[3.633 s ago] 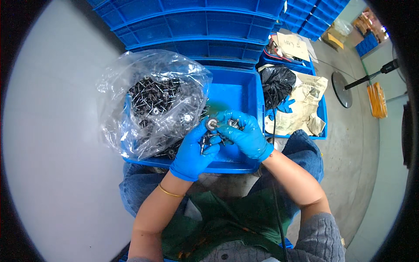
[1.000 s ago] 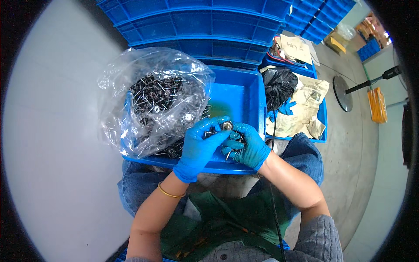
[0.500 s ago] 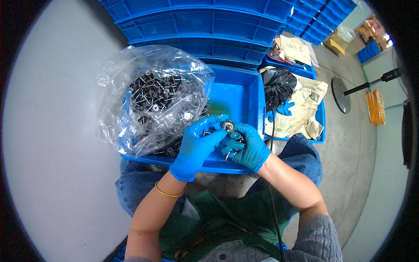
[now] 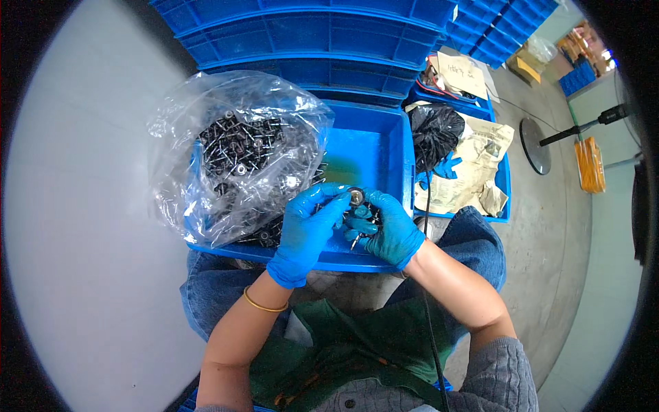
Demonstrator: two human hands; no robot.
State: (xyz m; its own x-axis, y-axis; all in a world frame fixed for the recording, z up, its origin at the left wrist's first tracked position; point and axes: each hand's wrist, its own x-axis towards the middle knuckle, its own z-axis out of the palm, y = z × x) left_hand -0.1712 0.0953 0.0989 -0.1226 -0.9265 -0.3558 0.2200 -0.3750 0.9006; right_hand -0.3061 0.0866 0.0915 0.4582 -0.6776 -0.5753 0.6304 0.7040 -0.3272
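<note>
Both hands wear blue gloves and meet over a shallow blue tray (image 4: 374,147). Between the fingertips of my left hand (image 4: 305,230) and my right hand (image 4: 388,230) is a small round metal part (image 4: 356,197) with a dark rim. My right hand's lower fingers curl round several more thin-shanked metal parts (image 4: 355,242), partly hidden by the glove. A clear plastic bag (image 4: 175,165) lies open in the tray's left side, full of black parts with shiny pins (image 4: 237,147). More dark parts (image 4: 268,235) lie in the tray beneath the bag's near edge.
Stacked blue crates (image 4: 309,38) rise behind the tray. To the right, another blue bin (image 4: 504,185) holds a black plastic bag (image 4: 436,134), printed paper (image 4: 473,165) and a blue glove (image 4: 447,167). A black cable (image 4: 429,302) hangs beside my right forearm. A round-based stand (image 4: 535,145) is farther right.
The round part has tilted slightly between my fingertips, and my left fingers have shifted against it. My right hand still keeps the other parts in its curled fingers.
</note>
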